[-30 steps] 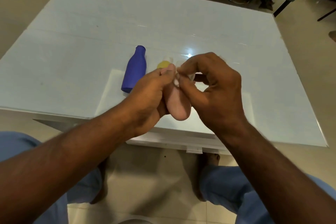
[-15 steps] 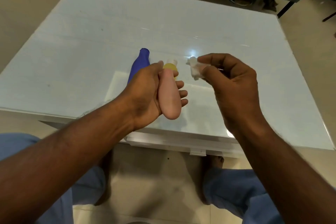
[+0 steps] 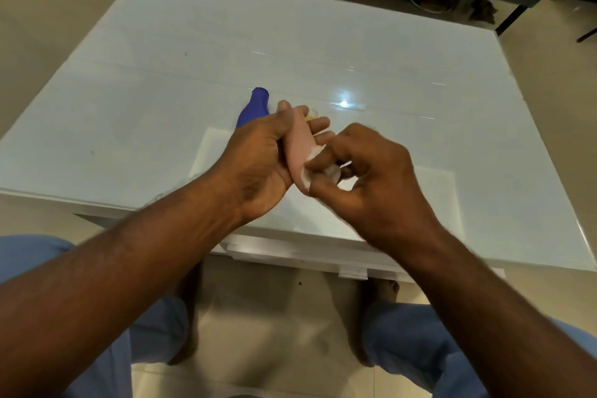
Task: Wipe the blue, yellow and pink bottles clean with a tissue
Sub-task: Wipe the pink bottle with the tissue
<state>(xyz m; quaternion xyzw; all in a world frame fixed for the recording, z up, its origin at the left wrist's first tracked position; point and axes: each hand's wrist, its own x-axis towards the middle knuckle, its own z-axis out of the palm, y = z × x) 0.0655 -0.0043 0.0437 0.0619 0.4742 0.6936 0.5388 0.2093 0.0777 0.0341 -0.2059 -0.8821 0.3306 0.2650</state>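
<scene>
1. The right hand (image 3: 365, 178) pinches a white tissue (image 3: 308, 171) against the lower side of the pink bottle (image 3: 298, 145).
2. The left hand (image 3: 258, 158) grips the pink bottle, fingers curled round it, above the near part of the white table (image 3: 129, 90).
3. Just behind the left hand's fingers, a sliver of the yellow bottle (image 3: 309, 118) shows.
4. The blue bottle (image 3: 253, 107) lies on the table beyond the left hand.

Pink bottle (image 3: 298, 142) (tissue-wiped (image 3: 310, 165)), held aloft
</scene>
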